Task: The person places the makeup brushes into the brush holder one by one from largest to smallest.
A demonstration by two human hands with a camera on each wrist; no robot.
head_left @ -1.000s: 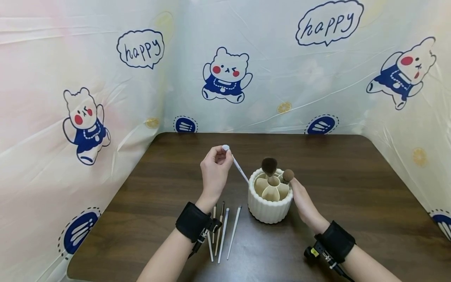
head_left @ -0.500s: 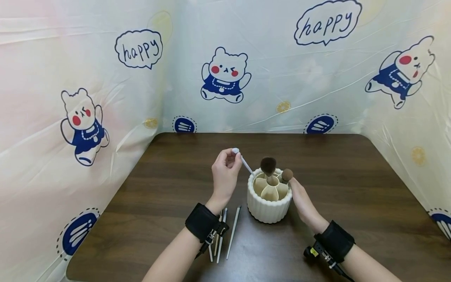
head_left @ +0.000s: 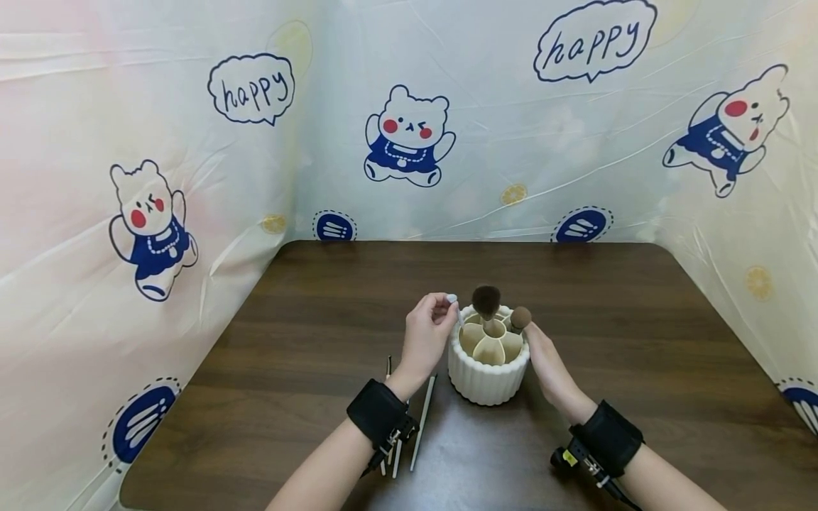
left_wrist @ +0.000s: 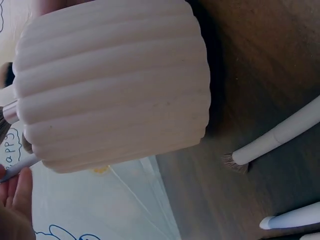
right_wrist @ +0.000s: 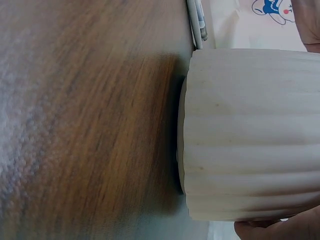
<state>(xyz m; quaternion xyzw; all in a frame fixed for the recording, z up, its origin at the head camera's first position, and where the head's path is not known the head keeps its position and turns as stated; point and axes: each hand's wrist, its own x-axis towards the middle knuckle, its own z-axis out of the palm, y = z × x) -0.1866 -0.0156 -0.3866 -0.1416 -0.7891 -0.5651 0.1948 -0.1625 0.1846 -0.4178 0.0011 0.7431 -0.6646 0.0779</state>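
Note:
My left hand (head_left: 428, 333) pinches a slim pale makeup brush (left_wrist: 22, 164) near its upper end. The brush slants down into the back left part of a cream ribbed brush holder (head_left: 488, 383), its lower end hidden inside. At the holder's right side, my right hand (head_left: 551, 362) holds the wall, with some fingers hidden behind it. A large dark fluffy brush (head_left: 487, 301) stands in the middle compartment, and a smaller brown brush (head_left: 520, 319) leans at the right rim. Petal-shaped dividers split the holder's inside.
Several slim brushes lie on the brown wooden table (head_left: 613, 305), left of the holder. One pale brush (head_left: 424, 422) lies apart, nearest the holder; others are partly hidden under my left wrist. A printed curtain (head_left: 409, 42) hangs behind and beside the table.
My left hand has moved right and down toward the holder, and the pinched brush has gone deeper in. The right hand and the holder have stayed in place.

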